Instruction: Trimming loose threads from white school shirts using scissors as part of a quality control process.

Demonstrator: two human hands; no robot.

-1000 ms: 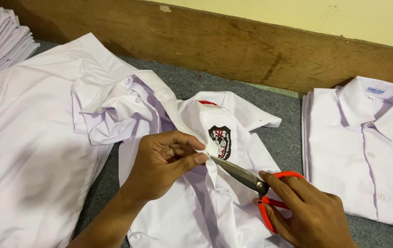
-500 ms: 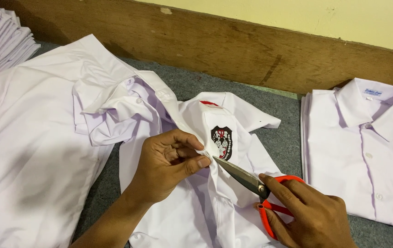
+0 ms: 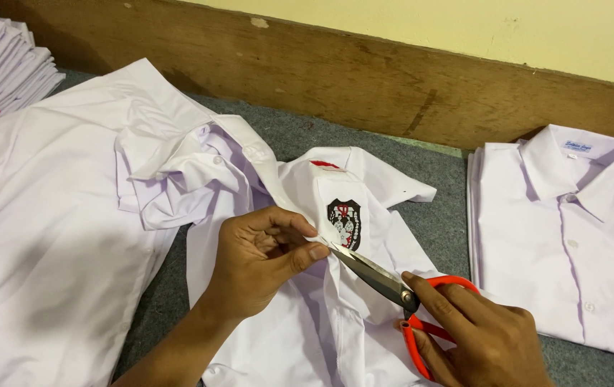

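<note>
Shirt (image 3: 307, 315) lies flat on grey desk (image 3: 436, 215) w/ badge pocket up. Left hand (image 3: 260, 261) pinches front edge taut so blades can get in; right hand (image 3: 486, 337) is closed thru red scissors (image 3: 400, 294), tips nearly shut at pinch.

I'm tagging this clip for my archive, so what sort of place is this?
Probably a garment finishing or tailoring workshop. Folded white shirts are stacked at the left, another folded pile lies at the right, and the right hand works red-handled scissors at a badged shirt.
</note>
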